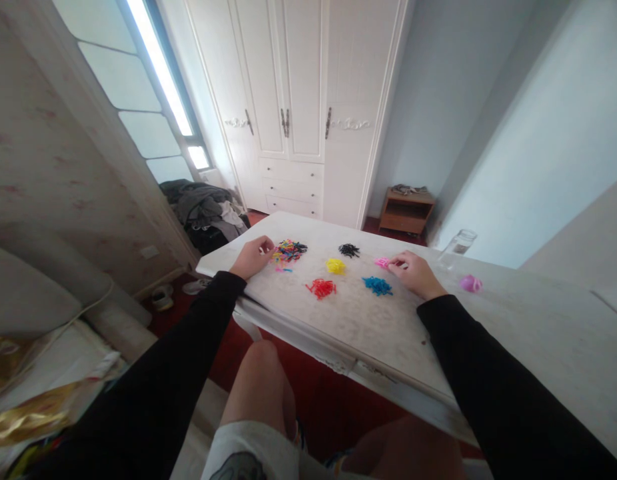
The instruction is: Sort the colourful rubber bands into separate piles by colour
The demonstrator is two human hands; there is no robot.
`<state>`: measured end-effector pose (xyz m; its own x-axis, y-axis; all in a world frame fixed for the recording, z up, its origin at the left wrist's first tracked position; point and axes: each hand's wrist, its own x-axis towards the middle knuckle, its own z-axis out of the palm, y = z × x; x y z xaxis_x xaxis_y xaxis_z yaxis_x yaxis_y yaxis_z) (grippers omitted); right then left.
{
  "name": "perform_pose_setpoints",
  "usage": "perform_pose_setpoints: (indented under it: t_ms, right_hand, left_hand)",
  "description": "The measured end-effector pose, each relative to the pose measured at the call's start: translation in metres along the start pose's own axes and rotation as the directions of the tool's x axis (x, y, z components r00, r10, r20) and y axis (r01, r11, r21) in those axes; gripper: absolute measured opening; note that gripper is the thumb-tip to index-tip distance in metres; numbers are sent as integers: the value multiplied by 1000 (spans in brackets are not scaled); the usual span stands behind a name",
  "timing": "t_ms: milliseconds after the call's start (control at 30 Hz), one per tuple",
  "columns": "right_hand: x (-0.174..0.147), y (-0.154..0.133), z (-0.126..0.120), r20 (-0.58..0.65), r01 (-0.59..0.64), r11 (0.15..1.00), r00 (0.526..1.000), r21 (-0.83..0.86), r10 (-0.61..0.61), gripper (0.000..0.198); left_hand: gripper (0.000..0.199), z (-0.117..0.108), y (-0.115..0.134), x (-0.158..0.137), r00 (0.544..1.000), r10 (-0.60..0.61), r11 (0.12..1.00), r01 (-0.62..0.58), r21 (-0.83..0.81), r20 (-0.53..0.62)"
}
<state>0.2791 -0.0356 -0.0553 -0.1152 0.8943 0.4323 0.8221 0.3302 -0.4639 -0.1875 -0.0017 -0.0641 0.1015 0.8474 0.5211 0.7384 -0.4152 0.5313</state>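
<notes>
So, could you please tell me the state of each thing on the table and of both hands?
Left hand: resting at the mixed pile, fingers curled.
Right hand: fingertips on the pink pile.
Mixed pile: unsorted, many colours.
Black pile: one colour, apart.
Yellow pile: one colour, apart.
Red pile: one colour, loosely spread.
Blue pile: one colour, apart.
Pink pile: small.
Glass jar: seemingly empty.
Wardrobe doors: shut.

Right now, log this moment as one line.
left hand: at mixed pile | right hand: at pink pile | sorted: red, yellow, blue, black
</notes>
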Motion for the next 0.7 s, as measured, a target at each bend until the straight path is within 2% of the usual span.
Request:
perform_pose_setpoints:
  t_ms: [200, 400, 700]
  right_hand:
    - [0, 0, 1, -9, -8, 1000, 1000, -2, 8, 11]
    - [0, 1, 1, -4, 7, 1000, 1000, 6, -7, 13]
    - [0, 1, 1, -11, 15, 1000, 1000, 2, -15, 15]
  left_hand:
    - [22, 1, -3, 0, 1000, 0, 1000, 0, -18, -6]
    - [17, 1, -4, 1, 1000, -4, 1000, 4, 27, -2]
    - [24, 2, -6, 2, 997, 25, 999, -27, 21, 66]
